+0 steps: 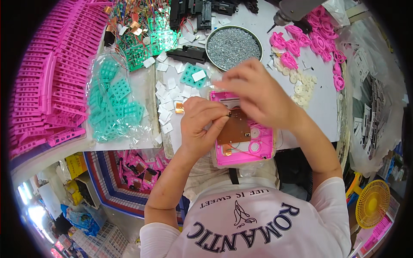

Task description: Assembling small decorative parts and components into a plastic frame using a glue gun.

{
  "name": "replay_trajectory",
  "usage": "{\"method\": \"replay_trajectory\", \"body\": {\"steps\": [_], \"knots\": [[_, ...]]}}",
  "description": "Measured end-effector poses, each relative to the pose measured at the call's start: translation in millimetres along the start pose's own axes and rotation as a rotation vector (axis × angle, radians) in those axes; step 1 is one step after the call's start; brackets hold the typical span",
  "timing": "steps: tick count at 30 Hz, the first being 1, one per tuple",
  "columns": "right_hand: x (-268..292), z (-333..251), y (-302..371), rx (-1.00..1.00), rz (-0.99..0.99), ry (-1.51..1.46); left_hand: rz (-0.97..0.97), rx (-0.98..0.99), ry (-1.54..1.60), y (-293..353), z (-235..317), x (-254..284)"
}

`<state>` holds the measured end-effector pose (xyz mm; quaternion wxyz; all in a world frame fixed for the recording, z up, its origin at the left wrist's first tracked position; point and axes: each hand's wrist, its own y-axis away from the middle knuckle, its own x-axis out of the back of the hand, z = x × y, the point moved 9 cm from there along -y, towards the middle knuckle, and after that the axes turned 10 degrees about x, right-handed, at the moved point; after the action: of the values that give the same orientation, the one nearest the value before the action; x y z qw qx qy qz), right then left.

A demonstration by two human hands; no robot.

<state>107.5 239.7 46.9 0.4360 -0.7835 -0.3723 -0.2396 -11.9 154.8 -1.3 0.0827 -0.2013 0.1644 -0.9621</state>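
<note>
In front of me lies a pink plastic casing [226,160] with a brown circuit board [230,131] and thin wires inside. My left hand [200,122] is at the casing's left side, thumb and forefinger pinched on a small dark part [229,114] above the board. What the small part is cannot be made out. My right hand [264,96] hovers over the casing's upper right, its fingers smeared by motion and pointing left. Its fingertips are close to white pads and the round tin of small metal screws [234,46]. Whether it holds anything is unclear.
Left of the casing are scattered white pads [165,115] and teal rubber keypads [116,109]. Green circuit boards [163,38] and stacked pink casings [47,81] lie farther left. Pink rings [292,45], cream parts [303,88] and a screwdriver tip [272,28] are at right.
</note>
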Motion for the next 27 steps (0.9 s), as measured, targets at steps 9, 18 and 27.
{"method": "replay_trajectory", "body": {"steps": [9, 18, 27], "knots": [[-74, 98, -92, -0.212, -0.314, 0.486, 0.073, 0.109, 0.044, 5, -8, 5], [44, 35, -25, -0.235, 0.276, -0.140, 0.129, 0.105, -0.033, 12, -14, 12], [10, -33, 54, -0.084, -0.172, 0.003, 0.027, 0.022, -0.086, -6, -4, 8]]}}
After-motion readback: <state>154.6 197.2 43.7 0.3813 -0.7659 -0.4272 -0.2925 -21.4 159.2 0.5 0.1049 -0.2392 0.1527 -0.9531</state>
